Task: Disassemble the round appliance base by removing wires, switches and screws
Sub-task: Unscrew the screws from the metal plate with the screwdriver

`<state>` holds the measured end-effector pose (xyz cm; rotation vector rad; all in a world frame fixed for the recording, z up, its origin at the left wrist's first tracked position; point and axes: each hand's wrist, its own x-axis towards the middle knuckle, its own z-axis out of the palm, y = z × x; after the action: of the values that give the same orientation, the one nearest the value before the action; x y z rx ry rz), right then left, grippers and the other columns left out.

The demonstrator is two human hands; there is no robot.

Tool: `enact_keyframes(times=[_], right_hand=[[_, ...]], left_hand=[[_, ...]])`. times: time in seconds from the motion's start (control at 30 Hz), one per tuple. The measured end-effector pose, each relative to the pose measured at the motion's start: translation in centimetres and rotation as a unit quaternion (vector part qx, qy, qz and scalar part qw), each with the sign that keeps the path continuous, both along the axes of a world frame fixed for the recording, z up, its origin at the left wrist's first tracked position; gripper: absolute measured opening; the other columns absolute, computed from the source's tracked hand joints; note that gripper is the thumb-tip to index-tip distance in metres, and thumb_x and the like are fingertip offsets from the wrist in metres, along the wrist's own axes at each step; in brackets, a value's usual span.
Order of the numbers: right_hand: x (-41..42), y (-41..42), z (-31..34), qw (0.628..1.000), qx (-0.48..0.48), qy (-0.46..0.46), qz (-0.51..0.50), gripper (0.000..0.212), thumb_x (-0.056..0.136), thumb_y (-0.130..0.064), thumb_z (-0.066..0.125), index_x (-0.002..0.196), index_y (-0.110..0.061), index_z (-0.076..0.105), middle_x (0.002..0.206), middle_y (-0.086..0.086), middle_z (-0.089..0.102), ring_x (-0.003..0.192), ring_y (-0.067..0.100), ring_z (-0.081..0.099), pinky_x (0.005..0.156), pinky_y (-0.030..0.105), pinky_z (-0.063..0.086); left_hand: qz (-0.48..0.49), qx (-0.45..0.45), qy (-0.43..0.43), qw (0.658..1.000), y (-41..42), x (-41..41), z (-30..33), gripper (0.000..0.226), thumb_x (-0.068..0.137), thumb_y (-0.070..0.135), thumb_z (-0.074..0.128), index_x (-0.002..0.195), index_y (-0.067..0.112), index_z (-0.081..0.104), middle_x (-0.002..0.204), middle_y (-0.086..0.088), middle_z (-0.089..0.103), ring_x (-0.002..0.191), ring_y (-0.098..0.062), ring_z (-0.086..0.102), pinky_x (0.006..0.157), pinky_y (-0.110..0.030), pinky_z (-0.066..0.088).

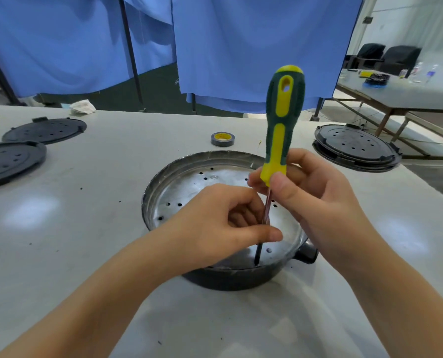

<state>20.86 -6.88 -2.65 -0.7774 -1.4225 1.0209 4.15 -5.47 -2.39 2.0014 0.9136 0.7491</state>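
On the white table [60, 228] sits the round appliance base [189, 182]. The right hand [315, 195] pinches the upright screwdriver [283, 120] at its handle's bottom; the left hand [223, 218] curls around its shaft, tip inside the base's near rim.

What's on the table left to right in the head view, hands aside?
Two black perforated discs → crumpled white rag → roll of tape → round appliance base with the screwdriver standing in it → stacked black discs at far right.
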Motion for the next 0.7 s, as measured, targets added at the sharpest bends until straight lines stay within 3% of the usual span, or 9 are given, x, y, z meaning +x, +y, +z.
enact_keyframes(times=[0.07,0.17,0.3,0.37,0.47,0.6,0.7], right_hand=[[0.12,-0.07,-0.01,1.000,-0.003,-0.005,0.026,0.026,0.085,-0.026,0.058,0.108,-0.014,0.062,0.104,0.006,0.073,0.106,0.022,0.067,0.091,0.027,0.050],[0.28,0.01,0.08,0.998,-0.019,0.001,0.065,0.029,0.091,-0.016,0.046,0.115,-0.014,0.063,0.112,0.007,0.071,0.114,0.021,0.062,0.098,0.027,0.047],[0.28,0.05,0.26,0.997,-0.028,-0.002,0.065,0.029,0.091,-0.025,0.051,0.113,-0.018,0.069,0.112,0.002,0.070,0.114,0.018,0.062,0.100,0.030,0.047],[0.11,-0.06,0.23,0.999,-0.021,-0.026,0.041,0.030,0.084,-0.038,0.059,0.109,-0.028,0.071,0.104,-0.002,0.071,0.107,0.015,0.064,0.097,0.032,0.049],[-0.20,-0.09,0.09,0.999,-0.007,-0.037,0.003,0.026,0.076,-0.039,0.068,0.102,-0.034,0.073,0.094,-0.001,0.072,0.092,0.013,0.068,0.085,0.025,0.052],[0.04,0.13,-0.07,1.000,0.007,-0.007,-0.022,0.026,0.078,-0.028,0.068,0.104,-0.025,0.068,0.095,0.003,0.074,0.094,0.017,0.070,0.081,0.024,0.053],[0.19,0.08,0.08,1.000,-0.001,0.006,0.017,0.024,0.088,-0.021,0.054,0.111,-0.019,0.062,0.103,0.007,0.073,0.103,0.023,0.068,0.088,0.028,0.052]], left_hand=[[-0.040,-0.061,-0.023,0.997,-0.11,-0.20,0.15,0.007,0.085,0.011,0.069,0.087,0.018,0.069,0.083,-0.001,0.076,0.081,-0.010,0.072,0.080,-0.024,0.056],[-0.069,-0.118,-0.052,0.989,-0.16,-0.50,0.35,0.016,0.089,-0.001,0.061,0.095,0.012,0.068,0.088,-0.008,0.076,0.085,-0.017,0.073,0.082,-0.025,0.056],[-0.023,-0.074,-0.043,0.996,-0.21,-0.27,0.53,0.011,0.078,0.004,0.074,0.076,0.013,0.068,0.074,-0.007,0.075,0.073,-0.021,0.073,0.072,-0.026,0.058],[0.004,-0.033,-0.027,0.999,-0.15,-0.06,0.45,0.019,0.072,0.011,0.080,0.067,0.014,0.063,0.067,-0.007,0.070,0.069,-0.026,0.071,0.067,-0.032,0.058],[0.002,-0.015,-0.018,1.000,0.00,0.10,0.40,0.025,0.071,0.016,0.082,0.065,0.017,0.058,0.057,0.004,0.060,0.057,-0.018,0.061,0.058,-0.024,0.052],[-0.031,-0.067,-0.040,0.996,-0.08,-0.19,0.37,0.007,0.081,0.009,0.073,0.084,0.012,0.067,0.075,-0.004,0.073,0.074,-0.015,0.072,0.073,-0.023,0.057],[-0.059,-0.118,-0.057,0.990,-0.19,-0.46,0.44,0.017,0.089,0.000,0.060,0.099,0.012,0.068,0.088,-0.006,0.076,0.086,-0.015,0.073,0.081,-0.023,0.056]])
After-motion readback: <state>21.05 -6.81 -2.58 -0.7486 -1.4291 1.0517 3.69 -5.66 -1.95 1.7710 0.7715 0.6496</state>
